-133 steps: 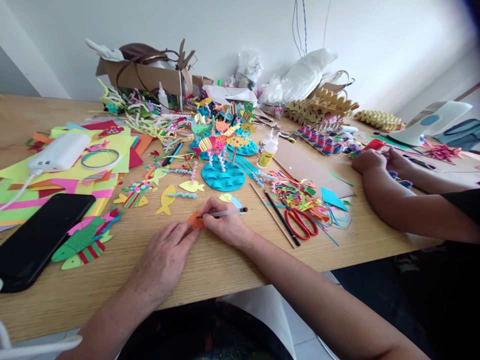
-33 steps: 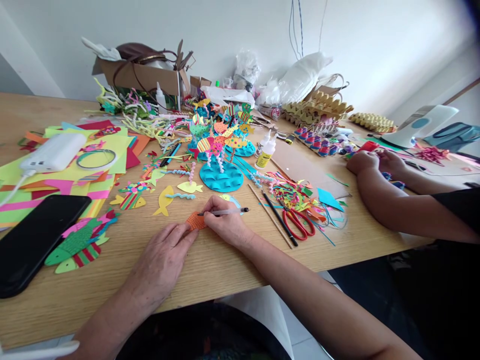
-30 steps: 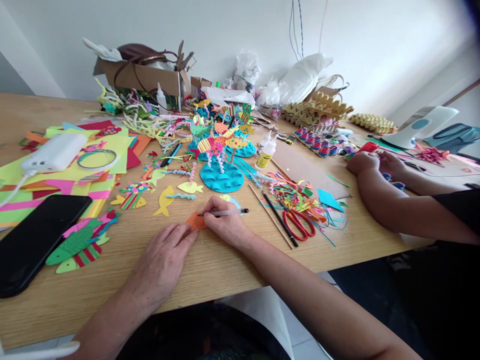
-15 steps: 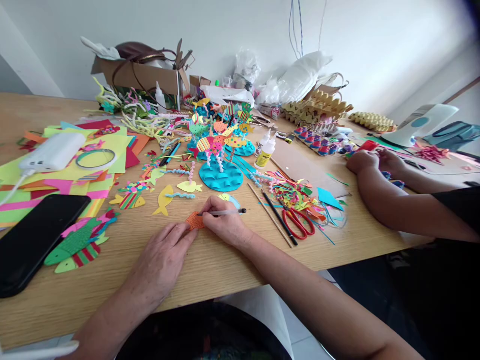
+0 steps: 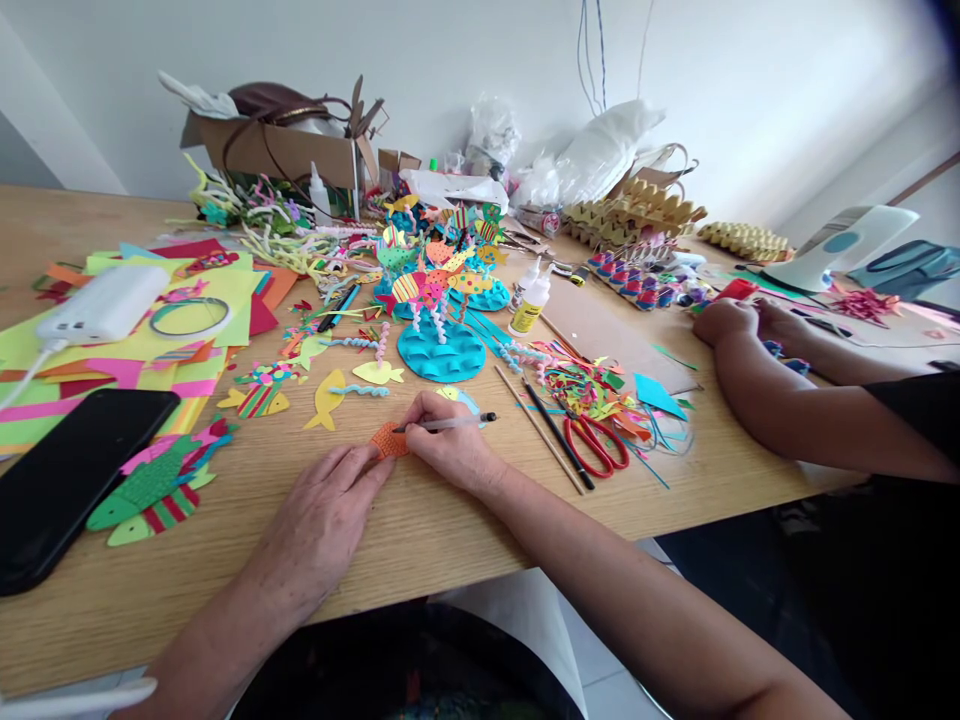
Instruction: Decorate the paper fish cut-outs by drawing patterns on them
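An orange patterned paper piece [image 5: 388,440] lies on the wooden table. The fingertips of my left hand [image 5: 334,500] press on its left side, fingers together. My right hand [image 5: 446,445] is closed round a pen [image 5: 454,423] whose tip touches the orange piece. Just beyond my right hand lies a pale yellow and blue paper fish [image 5: 459,398], partly hidden. A yellow paper fish [image 5: 325,400] with a blue twisted strip is farther left. Behind them stands a blue base [image 5: 441,352] bearing paper fish on curled stems.
Red scissors [image 5: 596,445], a black pencil [image 5: 559,435] and paper scraps [image 5: 592,385] lie right. A phone [image 5: 75,480] and coloured sheets [image 5: 240,315] are left. Glue bottles [image 5: 529,306] stand behind. Another person's arms [image 5: 780,390] rest on the table at right.
The pen in my right hand has tilted slightly, its far end a little higher. My left hand still rests on the orange piece.
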A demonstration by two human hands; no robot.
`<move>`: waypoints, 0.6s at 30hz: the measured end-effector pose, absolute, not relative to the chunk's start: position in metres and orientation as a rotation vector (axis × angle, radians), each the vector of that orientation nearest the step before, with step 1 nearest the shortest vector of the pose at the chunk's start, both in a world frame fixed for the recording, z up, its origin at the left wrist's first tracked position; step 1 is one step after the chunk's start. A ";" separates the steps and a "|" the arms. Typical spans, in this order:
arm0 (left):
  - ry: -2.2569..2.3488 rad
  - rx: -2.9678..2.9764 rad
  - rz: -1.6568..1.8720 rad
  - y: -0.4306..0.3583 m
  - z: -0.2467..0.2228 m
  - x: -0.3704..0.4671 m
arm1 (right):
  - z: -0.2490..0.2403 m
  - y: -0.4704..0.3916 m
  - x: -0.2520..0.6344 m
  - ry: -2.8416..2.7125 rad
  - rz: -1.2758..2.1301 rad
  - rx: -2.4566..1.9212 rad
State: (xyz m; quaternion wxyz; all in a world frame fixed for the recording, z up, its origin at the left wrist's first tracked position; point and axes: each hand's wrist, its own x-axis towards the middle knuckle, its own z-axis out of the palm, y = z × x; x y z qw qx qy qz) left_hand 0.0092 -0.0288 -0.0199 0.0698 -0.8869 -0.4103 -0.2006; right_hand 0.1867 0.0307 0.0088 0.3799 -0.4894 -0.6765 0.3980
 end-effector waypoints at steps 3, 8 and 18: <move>-1.236 -2.678 -0.598 -0.029 -0.019 0.009 | 0.011 0.031 0.187 -1.703 1.021 -1.251; -1.228 -2.653 -0.598 -0.028 -0.021 0.009 | 0.011 0.029 0.186 -1.755 0.979 -1.249; -1.230 -2.672 -0.618 -0.027 -0.023 0.008 | 0.006 0.029 0.186 -1.791 0.978 -1.248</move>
